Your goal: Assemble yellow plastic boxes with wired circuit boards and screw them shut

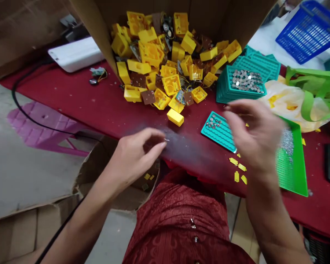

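Over the table's front edge, my left hand [139,156] has its thumb and fingertips brought together. A tiny shiny metal bit [167,139] shows at those fingertips; whether it is pinched or lies on the cloth I cannot tell. My right hand [254,134], blurred, is raised above the right end of a flat teal tray [222,135]. Its thumb and forefinger nearly meet, and anything between them is too small to make out. Several silver button cells [213,121] lie at that tray's left end. Closest to my left hand is a yellow plastic case [175,117].
A cardboard box [95,25] spills yellow cases [151,53] onto the red tablecloth [104,115]. Stacked teal trays [222,86] hold more button cells [247,80]. A green tray [301,161] with small metal parts [287,141] and loose yellow tabs [242,167] lie right.
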`<control>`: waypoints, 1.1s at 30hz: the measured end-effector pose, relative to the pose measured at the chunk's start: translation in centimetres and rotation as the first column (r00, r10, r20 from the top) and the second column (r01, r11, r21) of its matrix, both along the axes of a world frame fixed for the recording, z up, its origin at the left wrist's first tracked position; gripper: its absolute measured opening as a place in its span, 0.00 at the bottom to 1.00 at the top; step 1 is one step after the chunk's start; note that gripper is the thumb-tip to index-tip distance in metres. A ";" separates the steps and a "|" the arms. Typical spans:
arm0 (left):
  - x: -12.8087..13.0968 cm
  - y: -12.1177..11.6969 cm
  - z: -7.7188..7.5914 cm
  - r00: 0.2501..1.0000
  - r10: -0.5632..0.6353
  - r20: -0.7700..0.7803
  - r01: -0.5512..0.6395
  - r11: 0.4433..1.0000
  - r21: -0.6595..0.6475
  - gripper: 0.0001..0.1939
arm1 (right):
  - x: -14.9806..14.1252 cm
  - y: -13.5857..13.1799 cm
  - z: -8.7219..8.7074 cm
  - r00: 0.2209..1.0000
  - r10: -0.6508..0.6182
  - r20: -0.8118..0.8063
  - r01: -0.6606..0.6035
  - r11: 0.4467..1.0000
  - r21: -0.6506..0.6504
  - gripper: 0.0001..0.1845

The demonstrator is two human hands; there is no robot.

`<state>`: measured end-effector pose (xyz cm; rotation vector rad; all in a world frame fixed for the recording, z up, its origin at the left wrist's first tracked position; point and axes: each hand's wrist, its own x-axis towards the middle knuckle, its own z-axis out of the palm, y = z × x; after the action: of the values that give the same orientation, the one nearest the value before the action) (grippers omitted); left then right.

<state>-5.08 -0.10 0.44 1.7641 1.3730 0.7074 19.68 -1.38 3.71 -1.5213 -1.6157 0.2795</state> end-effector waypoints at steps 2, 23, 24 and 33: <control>1.8 1.3 -0.4 0.997 0.073 0.010 -0.074 0.984 0.160 0.21 | -1.8 4.2 -2.2 0.992 0.055 0.116 -0.046 0.996 -0.076 0.20; 1.1 3.4 -0.4 0.996 0.069 -0.049 -0.050 0.949 0.312 0.23 | 0.3 1.9 -4.1 0.969 -0.134 -0.206 0.060 0.943 -0.328 0.21; 0.8 3.2 -0.5 0.997 0.076 -0.001 -0.074 0.968 0.238 0.22 | 0.0 1.6 -4.5 0.987 -0.144 -0.072 0.118 0.950 -0.290 0.22; -1.0 1.5 -1.0 0.895 0.234 0.379 -0.146 0.958 -0.246 0.20 | -4.8 0.8 -4.5 0.863 0.018 0.505 -0.013 1.000 -0.014 0.11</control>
<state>-6.09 1.39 -0.55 1.2386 1.2863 0.9374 14.85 -0.59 -0.83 -1.6810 -2.0320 -0.1219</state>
